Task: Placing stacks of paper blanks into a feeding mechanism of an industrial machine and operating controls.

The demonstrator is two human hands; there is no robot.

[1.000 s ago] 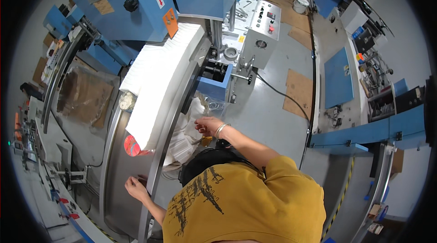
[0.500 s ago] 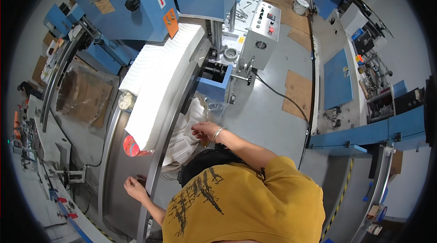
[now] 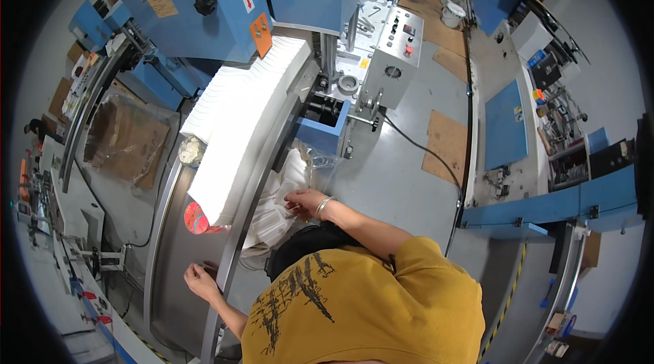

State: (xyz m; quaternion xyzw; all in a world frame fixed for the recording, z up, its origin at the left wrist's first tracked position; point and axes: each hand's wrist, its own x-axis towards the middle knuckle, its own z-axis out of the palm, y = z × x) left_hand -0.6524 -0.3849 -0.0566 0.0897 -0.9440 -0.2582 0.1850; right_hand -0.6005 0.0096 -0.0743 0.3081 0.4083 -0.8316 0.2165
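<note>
My right hand [image 3: 302, 202] is down beside the metal trough, its fingers curled and pinching at the white packs in a clear plastic bag [image 3: 283, 193]; the bag hangs just off the right rail of the trough, slumped and crumpled, with its mouth open toward the blue machine part above it; a silver bracelet [image 3: 322, 206] sits on that wrist. My left hand [image 3: 199, 277] rests on the bare metal bed of the trough [image 3: 170, 228], low and near its left side, thumb and fingers drawn together; whether it grips anything I cannot tell, since the spot is too small to read. Between my hands, higher up the trough, lies a long row of white folded tissue [image 3: 238, 125], running from the blue machine [image 3: 197, 3] down to a red round lid or disc [image 3: 195, 218] just at its lower end; the tissue row is well apart from my left hand and near my right. A grey control box [image 3: 394, 57] with buttons stands to the right of the row; flat cardboard sheets [image 3: 446, 146] lie on the grey floor beyond it.
</note>
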